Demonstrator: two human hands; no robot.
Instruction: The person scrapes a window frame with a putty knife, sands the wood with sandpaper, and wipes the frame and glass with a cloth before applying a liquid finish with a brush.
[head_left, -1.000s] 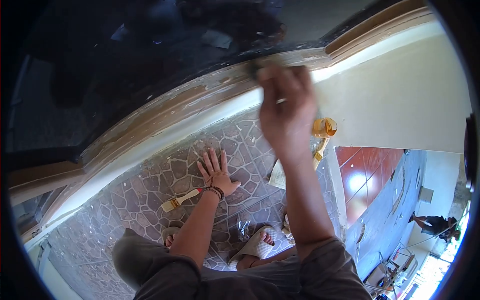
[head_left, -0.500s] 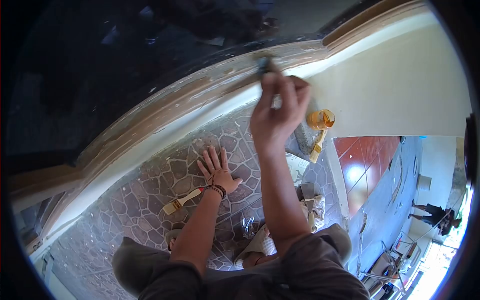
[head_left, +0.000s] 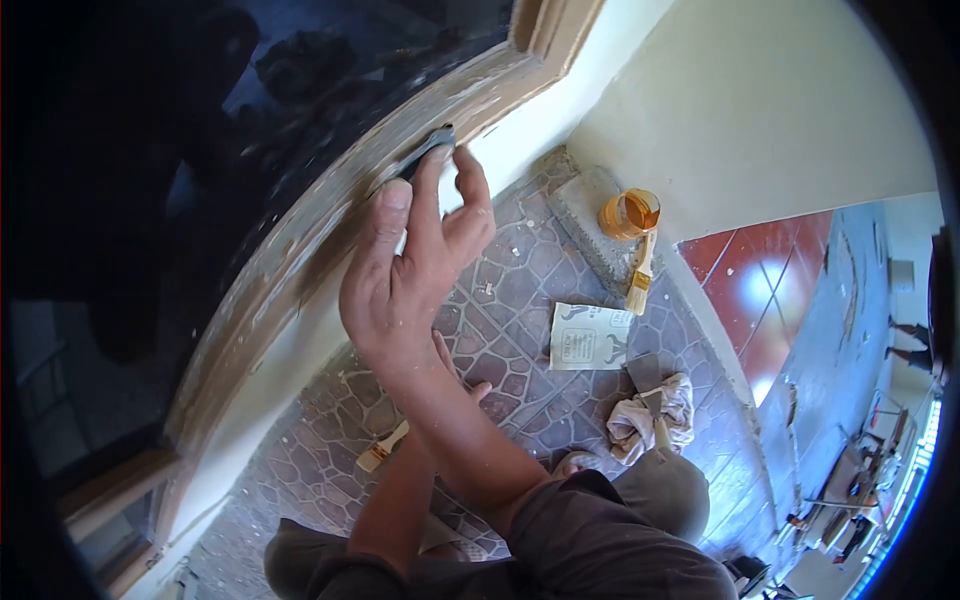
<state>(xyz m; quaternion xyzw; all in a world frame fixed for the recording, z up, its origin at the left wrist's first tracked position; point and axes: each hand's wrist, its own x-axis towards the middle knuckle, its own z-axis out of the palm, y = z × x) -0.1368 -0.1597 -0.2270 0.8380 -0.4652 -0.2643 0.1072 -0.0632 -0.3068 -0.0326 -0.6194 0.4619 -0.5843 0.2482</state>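
Observation:
My right hand (head_left: 415,265) pinches a small, dark, folded piece of sandpaper (head_left: 428,148) and presses it against the worn wooden window frame (head_left: 350,175). Bare, scuffed wood shows along the frame beside dark glass. Below, my left hand (head_left: 472,387) rests on the stone-patterned floor with fingers spread, mostly hidden behind my right forearm. A flat paintbrush (head_left: 383,447) lies on the floor near my left arm.
A jar of amber liquid (head_left: 630,213) stands on a concrete block (head_left: 590,225), with another paintbrush (head_left: 641,275) beside it. A printed paper sheet (head_left: 588,338), a scraper (head_left: 645,374) and a crumpled rag (head_left: 682,410) lie on the floor. A person stands far right, partly cut off.
My right hand has moved left and down along the frame with the sandpaper. The view has shifted and turned; my left hand, fully visible before, is now partly covered by my right arm.

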